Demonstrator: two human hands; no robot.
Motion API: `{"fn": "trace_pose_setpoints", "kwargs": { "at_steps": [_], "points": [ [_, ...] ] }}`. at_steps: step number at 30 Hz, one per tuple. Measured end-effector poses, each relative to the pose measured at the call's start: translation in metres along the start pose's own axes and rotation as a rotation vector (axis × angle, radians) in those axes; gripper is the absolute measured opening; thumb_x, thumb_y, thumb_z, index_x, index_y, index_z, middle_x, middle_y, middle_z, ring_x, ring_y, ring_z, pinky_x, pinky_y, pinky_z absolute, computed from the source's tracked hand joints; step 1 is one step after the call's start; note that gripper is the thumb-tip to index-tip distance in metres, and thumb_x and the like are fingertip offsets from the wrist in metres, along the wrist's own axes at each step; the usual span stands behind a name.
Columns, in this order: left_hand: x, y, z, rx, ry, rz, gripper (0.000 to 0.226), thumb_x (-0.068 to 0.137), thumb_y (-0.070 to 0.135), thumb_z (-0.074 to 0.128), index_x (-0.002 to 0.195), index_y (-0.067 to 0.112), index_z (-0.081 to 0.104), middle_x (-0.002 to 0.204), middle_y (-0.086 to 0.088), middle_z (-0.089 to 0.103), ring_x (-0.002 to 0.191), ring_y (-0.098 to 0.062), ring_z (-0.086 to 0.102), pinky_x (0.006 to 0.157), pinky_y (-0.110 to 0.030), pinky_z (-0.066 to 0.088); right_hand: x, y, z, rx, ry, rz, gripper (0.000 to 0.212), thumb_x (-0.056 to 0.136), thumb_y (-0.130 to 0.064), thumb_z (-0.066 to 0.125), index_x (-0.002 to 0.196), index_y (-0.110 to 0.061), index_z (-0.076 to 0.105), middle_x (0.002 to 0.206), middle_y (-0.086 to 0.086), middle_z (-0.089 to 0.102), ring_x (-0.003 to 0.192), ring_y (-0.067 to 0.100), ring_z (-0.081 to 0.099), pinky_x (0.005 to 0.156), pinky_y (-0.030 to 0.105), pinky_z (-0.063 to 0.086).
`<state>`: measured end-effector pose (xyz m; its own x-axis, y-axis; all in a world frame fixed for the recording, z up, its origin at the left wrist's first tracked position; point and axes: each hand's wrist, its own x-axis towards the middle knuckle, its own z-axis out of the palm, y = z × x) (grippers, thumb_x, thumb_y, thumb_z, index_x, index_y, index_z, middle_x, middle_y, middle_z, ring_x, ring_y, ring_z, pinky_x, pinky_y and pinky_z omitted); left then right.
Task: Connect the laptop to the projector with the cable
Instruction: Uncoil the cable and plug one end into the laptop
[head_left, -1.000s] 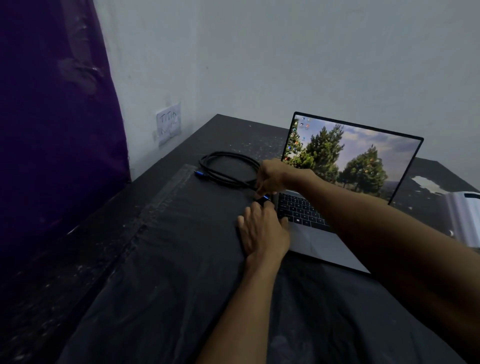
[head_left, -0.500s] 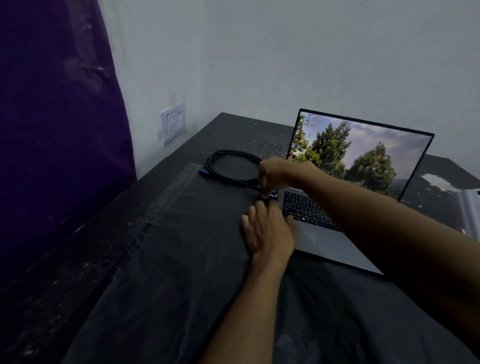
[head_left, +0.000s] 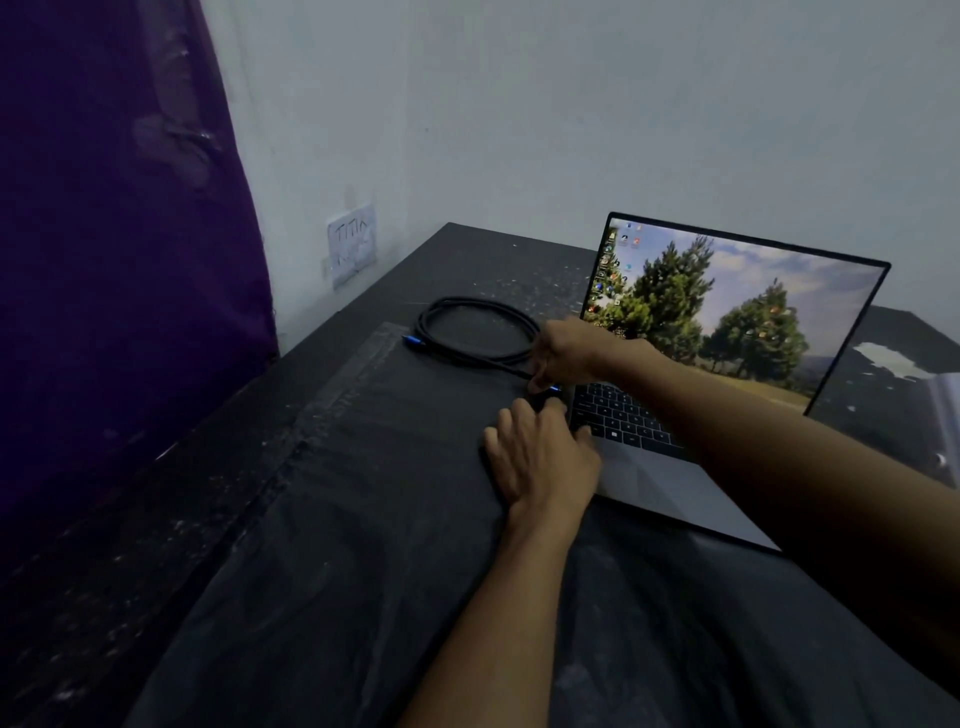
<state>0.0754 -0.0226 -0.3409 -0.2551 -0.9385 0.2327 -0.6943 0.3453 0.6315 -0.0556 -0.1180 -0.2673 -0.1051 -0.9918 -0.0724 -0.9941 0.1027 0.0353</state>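
Note:
An open grey laptop (head_left: 670, 478) with a lit tree wallpaper stands on a dark table. A black cable (head_left: 467, 332) lies coiled to its left, one blue-tipped plug (head_left: 413, 341) free on the table. My right hand (head_left: 566, 353) reaches across and pinches the other blue-tipped plug (head_left: 553, 388) at the laptop's left edge. My left hand (head_left: 540, 457) rests flat on the laptop's front left corner, fingers by the plug. Whether the plug sits in a port is hidden by my fingers. A whitish object, perhaps the projector (head_left: 948, 415), is cut off at the right edge.
The dark table (head_left: 311, 519) is covered by a black plastic sheet. A purple curtain (head_left: 114, 260) hangs at the left. A wall socket plate (head_left: 352, 244) sits on the grey wall behind the coil. A white patch (head_left: 888, 358) marks the table behind the laptop.
The view has shifted a little, so the laptop sits further right in the frame. Both hands stay at the laptop's left edge, the right one still on the plug.

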Motion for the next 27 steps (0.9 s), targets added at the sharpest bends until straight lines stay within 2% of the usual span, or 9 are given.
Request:
{"fn": "trace_pose_setpoints", "kwargs": {
  "at_steps": [3, 7, 9, 13, 17, 21, 27],
  "points": [
    [0.003, -0.001, 0.000, 0.015, 0.002, 0.006, 0.039, 0.094, 0.050, 0.059, 0.128, 0.030, 0.065, 0.128, -0.003, 0.066, 0.124, -0.025, 0.053, 0.104, -0.043, 0.037, 0.000, 0.000, 0.006, -0.051, 0.056, 0.022, 0.039, 0.078, -0.052, 0.084, 0.088, -0.014, 0.080, 0.091, 0.007, 0.077, 0.089, 0.027, 0.069, 0.074, 0.039, 0.061],
    [0.003, -0.002, -0.002, 0.026, 0.000, 0.008, 0.038, 0.095, 0.050, 0.057, 0.126, 0.030, 0.067, 0.125, -0.001, 0.070, 0.122, -0.024, 0.055, 0.101, -0.043, 0.037, 0.002, 0.001, 0.011, -0.026, 0.073, 0.027, 0.038, 0.076, -0.051, 0.085, 0.082, -0.015, 0.077, 0.090, 0.010, 0.076, 0.089, 0.029, 0.070, 0.075, 0.040, 0.062],
    [0.003, -0.002, -0.002, 0.021, 0.000, 0.005, 0.038, 0.096, 0.050, 0.057, 0.126, 0.030, 0.067, 0.124, 0.000, 0.071, 0.122, -0.024, 0.054, 0.100, -0.043, 0.036, 0.003, 0.001, 0.008, -0.025, 0.040, 0.009, 0.034, 0.076, -0.046, 0.086, 0.079, -0.013, 0.076, 0.087, 0.010, 0.077, 0.088, 0.030, 0.071, 0.074, 0.039, 0.060],
    [0.003, -0.003, -0.001, 0.015, -0.007, 0.003, 0.037, 0.095, 0.049, 0.057, 0.125, 0.030, 0.068, 0.122, 0.000, 0.072, 0.121, -0.024, 0.055, 0.100, -0.044, 0.036, 0.005, -0.004, -0.006, -0.070, -0.091, -0.047, 0.030, 0.082, -0.037, 0.084, 0.092, -0.009, 0.080, 0.094, 0.011, 0.079, 0.091, 0.030, 0.072, 0.074, 0.034, 0.055],
    [0.004, -0.004, -0.001, 0.005, -0.009, -0.001, 0.037, 0.095, 0.049, 0.058, 0.124, 0.031, 0.069, 0.122, 0.001, 0.073, 0.120, -0.024, 0.056, 0.100, -0.043, 0.036, 0.005, -0.009, -0.012, -0.152, -0.151, -0.097, 0.031, 0.086, -0.040, 0.081, 0.095, -0.010, 0.082, 0.097, 0.009, 0.080, 0.095, 0.029, 0.071, 0.081, 0.036, 0.058],
    [0.005, -0.004, -0.001, 0.000, -0.013, -0.003, 0.035, 0.094, 0.049, 0.059, 0.123, 0.031, 0.070, 0.121, 0.002, 0.074, 0.119, -0.023, 0.057, 0.099, -0.043, 0.037, 0.003, -0.012, -0.013, -0.171, -0.140, -0.083, 0.034, 0.088, -0.040, 0.079, 0.097, -0.007, 0.081, 0.096, 0.010, 0.078, 0.094, 0.030, 0.069, 0.081, 0.039, 0.058],
    [0.007, -0.006, -0.003, 0.000, -0.010, -0.006, 0.038, 0.094, 0.051, 0.058, 0.123, 0.031, 0.070, 0.123, 0.002, 0.074, 0.122, -0.024, 0.056, 0.101, -0.044, 0.036, -0.007, -0.005, -0.003, -0.156, -0.033, -0.105, 0.035, 0.092, -0.041, 0.073, 0.093, -0.006, 0.077, 0.095, 0.013, 0.076, 0.091, 0.033, 0.070, 0.073, 0.043, 0.059]
  ]
}}
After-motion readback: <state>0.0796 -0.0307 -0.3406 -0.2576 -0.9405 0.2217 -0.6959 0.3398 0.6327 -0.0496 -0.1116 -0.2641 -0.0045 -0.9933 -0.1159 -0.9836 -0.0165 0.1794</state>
